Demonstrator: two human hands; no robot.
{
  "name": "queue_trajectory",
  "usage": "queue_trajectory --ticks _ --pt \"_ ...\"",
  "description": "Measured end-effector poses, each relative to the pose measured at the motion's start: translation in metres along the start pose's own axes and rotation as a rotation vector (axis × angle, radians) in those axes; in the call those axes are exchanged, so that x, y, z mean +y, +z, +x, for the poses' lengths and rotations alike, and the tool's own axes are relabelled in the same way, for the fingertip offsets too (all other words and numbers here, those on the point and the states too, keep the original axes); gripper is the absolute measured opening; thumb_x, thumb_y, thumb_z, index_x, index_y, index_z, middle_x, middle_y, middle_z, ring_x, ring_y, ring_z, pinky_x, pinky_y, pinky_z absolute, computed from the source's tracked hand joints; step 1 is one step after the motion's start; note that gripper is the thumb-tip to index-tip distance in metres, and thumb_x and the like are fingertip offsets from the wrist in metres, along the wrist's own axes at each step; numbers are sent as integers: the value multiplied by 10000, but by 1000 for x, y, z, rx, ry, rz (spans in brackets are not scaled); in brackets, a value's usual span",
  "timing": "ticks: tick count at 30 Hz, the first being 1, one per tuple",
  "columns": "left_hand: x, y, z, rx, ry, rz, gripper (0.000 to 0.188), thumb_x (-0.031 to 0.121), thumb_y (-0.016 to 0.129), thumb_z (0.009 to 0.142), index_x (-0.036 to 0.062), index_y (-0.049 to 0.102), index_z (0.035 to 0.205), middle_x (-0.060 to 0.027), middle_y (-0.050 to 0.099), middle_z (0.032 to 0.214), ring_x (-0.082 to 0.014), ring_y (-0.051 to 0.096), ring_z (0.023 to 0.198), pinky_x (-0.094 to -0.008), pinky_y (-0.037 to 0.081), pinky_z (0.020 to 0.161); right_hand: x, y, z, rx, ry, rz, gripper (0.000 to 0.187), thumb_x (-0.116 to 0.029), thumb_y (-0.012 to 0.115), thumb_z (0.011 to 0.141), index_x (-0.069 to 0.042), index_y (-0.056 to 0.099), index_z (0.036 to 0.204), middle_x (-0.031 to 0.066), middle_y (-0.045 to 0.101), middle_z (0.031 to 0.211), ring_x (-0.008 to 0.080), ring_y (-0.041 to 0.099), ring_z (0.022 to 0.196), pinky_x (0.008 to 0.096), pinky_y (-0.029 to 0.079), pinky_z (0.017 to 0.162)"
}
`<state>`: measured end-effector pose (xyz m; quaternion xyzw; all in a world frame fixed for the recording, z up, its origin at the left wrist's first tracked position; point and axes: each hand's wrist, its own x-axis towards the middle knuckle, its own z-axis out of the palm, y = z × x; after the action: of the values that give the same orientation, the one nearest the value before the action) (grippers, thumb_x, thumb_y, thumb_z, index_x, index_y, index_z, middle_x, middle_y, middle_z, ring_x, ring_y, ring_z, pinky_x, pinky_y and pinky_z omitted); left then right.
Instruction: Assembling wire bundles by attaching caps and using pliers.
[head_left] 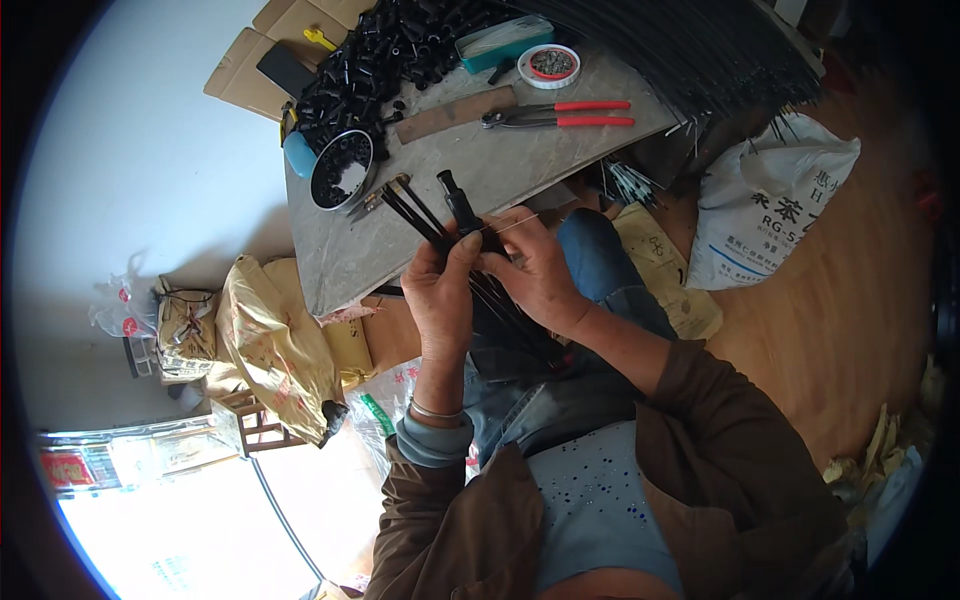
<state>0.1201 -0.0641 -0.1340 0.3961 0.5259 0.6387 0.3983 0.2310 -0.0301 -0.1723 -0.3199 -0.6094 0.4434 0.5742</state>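
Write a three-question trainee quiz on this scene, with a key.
1. True or false: the red-handled pliers are in the left hand.
2. The large sack right of the grey table is mainly: A) red; B) white; C) green.
3. Besides thin black rods, what black piece is held between the left and right hand?

Key: 1. False, they lie on the table. 2. B. 3. A tubular piece.

To the right of your right hand [540, 265], a white sack [735, 235] had black writing and a yellow sack [690, 300] dark marks; left of your left hand [440, 295], a tan bag [265, 335] had red print.
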Motion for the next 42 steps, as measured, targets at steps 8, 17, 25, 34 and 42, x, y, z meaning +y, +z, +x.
queue_trajectory --ticks 8,17,25,34,42 --pt "-3 -1 -9 53 48 -39 225 21 662 862 -23 647 1082 -57 684 953 -93 616 854 -229 492 799 -4 -24 6 -290 327 41 147 -125 706 846 -11 621 888 -24 608 728 38 550 695 200 455 623" --pt "0 7 -22 110 104 -37 232 44 672 863 -12 650 1087 -52 679 960 -91 606 856 -229 482 809 16 -35 16 -544 634 457 142 -204 704 860 -85 636 824 -75 566 735 5 484 675 175 378 573" --pt "-5 -2 -26 120 108 -7 245 64 645 890 9 641 1129 -43 672 997 -95 601 895 -240 480 828 1 -28 19 -541 662 343 177 -244 724 839 -87 650 808 -66 588 715 15 525 654 170 410 567" --pt "-5 -2 -27 116 90 -50 250 104 579 944 -4 616 1167 -53 667 1024 -96 600 909 -239 474 838 -6 -28 22 -529 712 299 191 -219 738 828 -54 644 807 -36 601 716 28 537 634 177 417 530" --pt "1 1 -25 103 63 2 239 109 594 937 -7 622 1144 -38 666 996 -77 590 889 -219 470 807 -8 -23 14 -435 574 201 227 -234 751 816 -41 633 797 -36 588 696 23 513 621 185 389 510"
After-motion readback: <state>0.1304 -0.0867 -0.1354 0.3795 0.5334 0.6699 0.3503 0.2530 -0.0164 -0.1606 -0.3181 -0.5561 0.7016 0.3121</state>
